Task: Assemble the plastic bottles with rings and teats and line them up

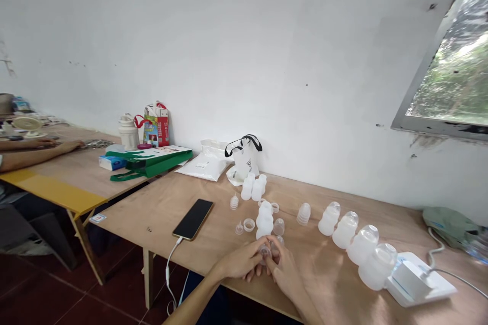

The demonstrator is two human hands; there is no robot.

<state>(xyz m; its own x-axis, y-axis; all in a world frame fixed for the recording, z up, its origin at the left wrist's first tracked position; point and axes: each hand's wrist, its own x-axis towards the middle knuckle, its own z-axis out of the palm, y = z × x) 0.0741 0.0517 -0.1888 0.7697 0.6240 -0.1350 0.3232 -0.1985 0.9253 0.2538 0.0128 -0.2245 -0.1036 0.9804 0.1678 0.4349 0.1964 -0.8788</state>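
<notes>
Close together at the table's front edge, my left hand [246, 260] and my right hand [281, 265] both have their fingers closed around a small clear round baby bottle part [264, 251]; fingers cover much of it, so its exact kind is unclear. Just beyond them stand frosted baby bottle bodies [264, 219]. To their left lie a clear nipple [239, 228], a white screw ring [249, 224] and a stack of nipples [234, 202]. A clear domed cap [279, 226] is on the right, and another ring [275, 207] lies behind. More bottle bodies [251, 187] stand farther back.
Several capped bottles [348, 230] form a row at right, near stacked caps [304, 214] and a white box with a cable [417, 280]. A phone [193, 219] charges at left. Bags [208, 160] line the wall. Another person's arm [41, 155] rests on the neighbouring table.
</notes>
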